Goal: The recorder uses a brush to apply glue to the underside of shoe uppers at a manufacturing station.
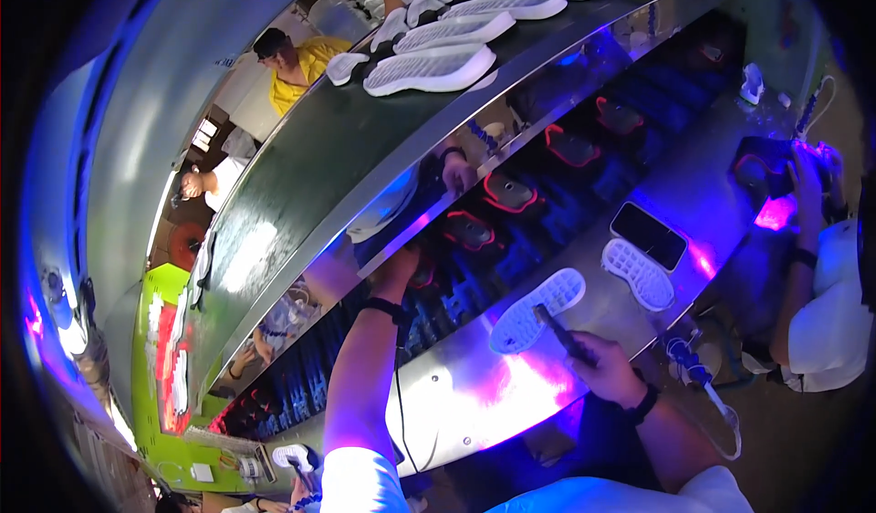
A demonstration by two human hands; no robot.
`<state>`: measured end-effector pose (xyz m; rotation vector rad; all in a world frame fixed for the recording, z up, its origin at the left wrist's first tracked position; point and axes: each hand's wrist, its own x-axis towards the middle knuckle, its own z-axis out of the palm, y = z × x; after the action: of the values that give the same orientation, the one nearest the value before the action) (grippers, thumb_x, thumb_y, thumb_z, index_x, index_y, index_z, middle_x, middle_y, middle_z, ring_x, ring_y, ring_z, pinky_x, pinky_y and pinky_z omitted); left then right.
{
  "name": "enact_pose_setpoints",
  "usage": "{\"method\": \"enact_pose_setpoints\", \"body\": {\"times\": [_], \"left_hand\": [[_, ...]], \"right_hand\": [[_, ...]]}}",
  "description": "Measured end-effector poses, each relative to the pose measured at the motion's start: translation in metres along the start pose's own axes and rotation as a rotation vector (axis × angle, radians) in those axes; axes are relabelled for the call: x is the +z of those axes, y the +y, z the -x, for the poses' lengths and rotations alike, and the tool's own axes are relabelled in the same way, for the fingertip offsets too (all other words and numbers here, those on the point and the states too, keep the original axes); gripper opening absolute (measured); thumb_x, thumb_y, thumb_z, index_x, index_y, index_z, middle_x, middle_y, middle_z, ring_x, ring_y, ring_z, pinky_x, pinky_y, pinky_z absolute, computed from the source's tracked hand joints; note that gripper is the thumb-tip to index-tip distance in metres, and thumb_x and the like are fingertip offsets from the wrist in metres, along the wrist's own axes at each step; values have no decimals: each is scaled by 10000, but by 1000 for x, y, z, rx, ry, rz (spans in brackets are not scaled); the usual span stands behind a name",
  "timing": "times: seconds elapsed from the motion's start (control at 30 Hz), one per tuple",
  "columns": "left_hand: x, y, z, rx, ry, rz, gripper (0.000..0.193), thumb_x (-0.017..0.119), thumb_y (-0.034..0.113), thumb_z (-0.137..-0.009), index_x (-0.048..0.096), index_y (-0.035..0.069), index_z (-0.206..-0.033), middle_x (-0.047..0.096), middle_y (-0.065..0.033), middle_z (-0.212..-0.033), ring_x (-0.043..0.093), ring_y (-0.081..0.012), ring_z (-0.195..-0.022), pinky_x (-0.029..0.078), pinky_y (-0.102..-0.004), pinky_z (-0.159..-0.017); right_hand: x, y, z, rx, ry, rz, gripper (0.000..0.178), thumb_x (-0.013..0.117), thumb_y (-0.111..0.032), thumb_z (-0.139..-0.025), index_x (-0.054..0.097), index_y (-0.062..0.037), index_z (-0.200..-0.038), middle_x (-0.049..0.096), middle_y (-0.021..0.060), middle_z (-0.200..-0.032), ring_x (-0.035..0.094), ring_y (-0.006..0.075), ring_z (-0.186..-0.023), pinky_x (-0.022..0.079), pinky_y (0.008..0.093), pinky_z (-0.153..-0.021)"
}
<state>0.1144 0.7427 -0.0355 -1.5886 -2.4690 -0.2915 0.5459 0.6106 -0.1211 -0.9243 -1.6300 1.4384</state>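
My right hand [610, 369] is closed round a dark, stick-like tool [557, 329], possibly a brush. The tool's tip reaches over a white shoe sole [517, 324] lying on the metal bench; whether they touch I cannot tell. My left arm stretches forward to the row of dark shoe uppers, where my left hand [396, 269] is beside a dark, red-edged upper [422, 276]. Its fingers are mostly hidden in shadow, so any grip there does not show. A second white sole [639, 276] lies right of the first, against a black-screened phone [648, 235].
Beyond the bench, red-edged dark uppers [509, 193] stand in a row. A raised green conveyor belt [319, 162] carries white soles [431, 69]. At right a co-worker's hands [807, 171] hold a dark upper under purple light. A blue jointed hose [689, 362] stands at the bench's near edge.
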Motion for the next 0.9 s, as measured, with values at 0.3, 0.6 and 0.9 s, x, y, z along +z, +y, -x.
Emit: {"method": "enact_pose_setpoints", "body": {"times": [0.3,0.6,0.9], "left_hand": [[30,-68,-39,-403,-461,538,584,774,430,-823,645,32,-1231,695,-181,-1152,721,-330,-971,621,-449,-735],[-11,-83,188,-569,-339,2005,372,592,420,-1014,639,78,-1150,725,-78,-1038,713,-243,-930,591,-432,-853],[-66,-64,300,-275,99,1557,480,850,257,-814,601,33,-1158,710,-71,-938,696,-154,-744,555,-270,-614]], "right_hand": [[3,18,-8,-9,-12,-37,421,709,4,-925,588,13,-1328,672,7,-907,595,58,-771,509,263,-680],[-7,17,-3,-29,26,-41,409,719,-21,-885,621,0,-1282,698,76,-830,648,120,-702,533,300,-656],[12,-24,22,96,-38,-2,391,628,-23,-976,593,2,-1364,671,17,-872,551,42,-655,448,220,-585]]}}
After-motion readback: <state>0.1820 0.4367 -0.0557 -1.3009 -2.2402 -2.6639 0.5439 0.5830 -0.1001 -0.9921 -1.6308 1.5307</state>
